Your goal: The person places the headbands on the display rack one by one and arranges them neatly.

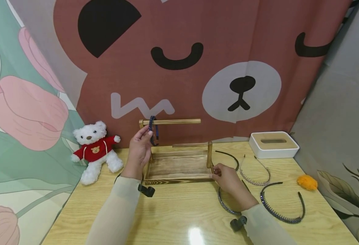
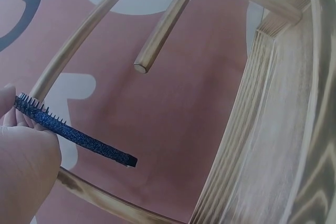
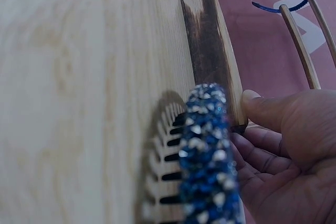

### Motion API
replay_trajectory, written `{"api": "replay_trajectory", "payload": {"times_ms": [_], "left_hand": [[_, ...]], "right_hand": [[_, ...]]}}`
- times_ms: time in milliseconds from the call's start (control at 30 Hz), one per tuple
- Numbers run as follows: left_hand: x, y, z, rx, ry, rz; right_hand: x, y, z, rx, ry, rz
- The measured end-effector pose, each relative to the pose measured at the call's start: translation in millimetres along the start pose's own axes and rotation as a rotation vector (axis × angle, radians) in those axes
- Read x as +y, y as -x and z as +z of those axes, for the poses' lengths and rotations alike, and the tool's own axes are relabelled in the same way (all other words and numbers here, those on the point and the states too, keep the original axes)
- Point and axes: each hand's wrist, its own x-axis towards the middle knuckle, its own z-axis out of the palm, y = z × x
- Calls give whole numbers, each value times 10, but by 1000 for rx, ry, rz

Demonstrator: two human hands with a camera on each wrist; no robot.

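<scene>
A dark blue toothed headband (image 1: 151, 127) hangs around the upper rod (image 1: 179, 121) of a wooden stand, close to the rod's left end. My left hand (image 1: 139, 149) pinches its near side between thumb and fingers; in the left wrist view the glittery band (image 2: 79, 136) slants down from the fingers. Down at the stand's tray (image 1: 179, 180), my right hand (image 1: 229, 178) grips the front right corner. The right wrist view shows the thumb over that edge and fingers below. A blue jewelled headband (image 3: 207, 150) lies on the table by this hand.
Right of the stand lie several headbands, among them a beige one (image 1: 256, 182) and a dark one (image 1: 285, 217). Behind them is a white tissue box (image 1: 274, 149), with an orange fuzzy object (image 1: 307, 182) near the right edge. A white teddy bear (image 1: 95, 149) sits at left.
</scene>
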Motion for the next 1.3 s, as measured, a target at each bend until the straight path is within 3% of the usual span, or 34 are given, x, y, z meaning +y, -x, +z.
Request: {"api": "replay_trajectory", "payload": {"times_ms": [267,400,500,567,633,700,767,833,900,1100,1300], "left_hand": [[32,59,-70,-21,-46,-5],[100,149,-234,-32,-163,-3],[185,234,-440,-26,-385,-46],[253,297,-588,-43,-623,-96],[311,361,-732,-105,-896,-108],[350,427,-867,-179,-1135,-72],[369,494,-987,-241,-1280,-7],[382,555,-1119,-283,-1370,48],[402,624,-1246,-314,-1441,63],[459,786,-1600,-375,-1590,-45],[473,848,-1803,-463,-1634,-97]], "right_hand": [[-16,10,-1,-2,-13,16],[-32,13,22,-3,-13,-3],[-46,19,31,-8,-15,-11],[-49,22,28,-9,-7,-12],[-49,24,14,-5,4,-6],[-41,20,-5,-5,18,-10],[-30,13,-26,-2,24,-6],[-22,7,-35,-1,24,-11],[-16,8,-43,-3,29,-21],[12,17,-33,-12,9,-24],[17,8,-31,-14,17,-27]]}}
